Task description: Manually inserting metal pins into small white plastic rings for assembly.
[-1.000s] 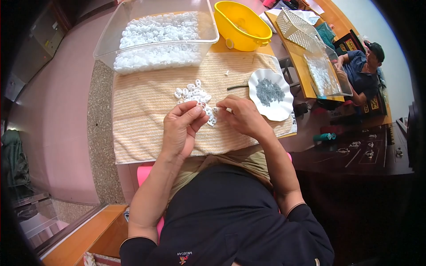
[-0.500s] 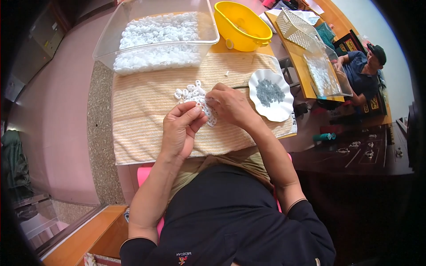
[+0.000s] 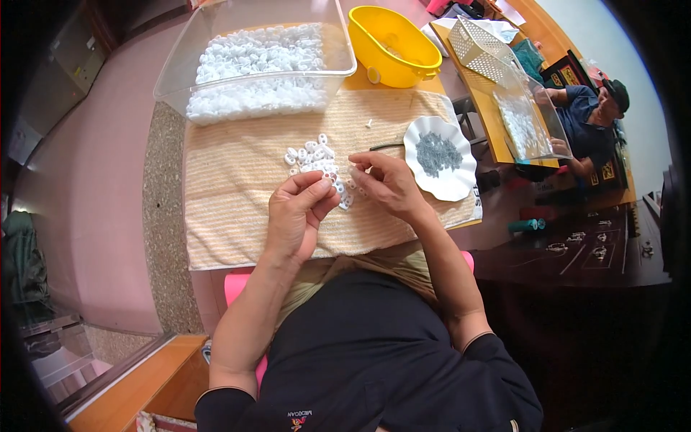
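Note:
My left hand (image 3: pixel 299 209) pinches a small white plastic piece with holes (image 3: pixel 330 176) between thumb and forefinger. Just to its right, apart from it, my right hand (image 3: pixel 389 183) has its fingertips drawn together; whatever they hold is too small to make out. Beyond both hands lies a loose pile of similar white plastic pieces (image 3: pixel 312 153), partly hidden by my fingers. On the right a white scalloped plate (image 3: pixel 464 173) carries many tiny grey pieces (image 3: pixel 437 154). A thin dark rod (image 3: pixel 386 147) lies between the plate and my right hand.
A striped towel (image 3: pixel 230 209) covers the table. At the back stand a clear bin (image 3: pixel 345 70) of white pieces and a yellow tub (image 3: pixel 363 43). One small white piece (image 3: pixel 369 124) lies alone. To the right, a person (image 3: pixel 586 119) sits by another clear bin (image 3: pixel 558 137).
My right hand has drawn back to the right, away from my left fingertips and the pile. The left hand stays nearly in place, still pinching its white piece.

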`<act>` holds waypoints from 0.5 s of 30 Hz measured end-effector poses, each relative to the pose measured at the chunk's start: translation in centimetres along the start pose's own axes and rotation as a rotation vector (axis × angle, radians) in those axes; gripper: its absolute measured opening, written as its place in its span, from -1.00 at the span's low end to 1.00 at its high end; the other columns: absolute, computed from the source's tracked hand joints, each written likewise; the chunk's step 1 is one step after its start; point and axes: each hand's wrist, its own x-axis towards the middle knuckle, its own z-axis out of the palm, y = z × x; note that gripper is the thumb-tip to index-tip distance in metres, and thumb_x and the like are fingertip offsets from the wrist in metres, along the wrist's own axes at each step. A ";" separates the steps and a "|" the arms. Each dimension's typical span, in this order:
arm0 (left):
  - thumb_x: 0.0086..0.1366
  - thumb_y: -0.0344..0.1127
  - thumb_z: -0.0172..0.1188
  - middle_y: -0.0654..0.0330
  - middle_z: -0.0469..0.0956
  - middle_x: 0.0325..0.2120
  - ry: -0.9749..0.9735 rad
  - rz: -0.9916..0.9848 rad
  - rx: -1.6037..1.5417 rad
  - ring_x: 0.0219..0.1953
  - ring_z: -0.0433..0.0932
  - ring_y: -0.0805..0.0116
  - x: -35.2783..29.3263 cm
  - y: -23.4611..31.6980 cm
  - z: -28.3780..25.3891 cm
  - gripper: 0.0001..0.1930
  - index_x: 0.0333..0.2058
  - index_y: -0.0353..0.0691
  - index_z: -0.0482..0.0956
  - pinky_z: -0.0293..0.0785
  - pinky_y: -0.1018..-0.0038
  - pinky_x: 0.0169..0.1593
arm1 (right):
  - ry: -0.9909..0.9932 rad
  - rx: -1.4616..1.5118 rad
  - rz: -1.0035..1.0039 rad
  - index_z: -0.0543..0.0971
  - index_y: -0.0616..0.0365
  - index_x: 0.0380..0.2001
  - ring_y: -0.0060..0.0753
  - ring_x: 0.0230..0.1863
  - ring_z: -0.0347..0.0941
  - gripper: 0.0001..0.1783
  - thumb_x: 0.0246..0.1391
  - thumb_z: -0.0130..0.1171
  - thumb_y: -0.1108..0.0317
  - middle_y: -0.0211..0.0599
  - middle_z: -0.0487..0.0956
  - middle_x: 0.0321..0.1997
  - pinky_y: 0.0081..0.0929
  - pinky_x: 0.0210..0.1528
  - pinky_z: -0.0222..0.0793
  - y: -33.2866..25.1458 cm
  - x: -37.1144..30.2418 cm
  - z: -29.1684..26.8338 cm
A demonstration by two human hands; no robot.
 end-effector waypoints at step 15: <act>0.19 -0.57 0.20 0.10 0.58 -0.38 -0.031 0.020 0.007 -0.35 0.62 0.34 -0.5 -0.5 0.6 -0.86 -0.25 -0.34 0.52 0.65 0.48 -0.22 | -0.089 0.626 0.229 0.49 0.30 -0.11 -0.66 -0.51 0.42 -0.75 0.15 0.16 0.44 -0.40 0.52 -0.38 -0.65 -0.50 0.45 0.0 -1.5 -0.8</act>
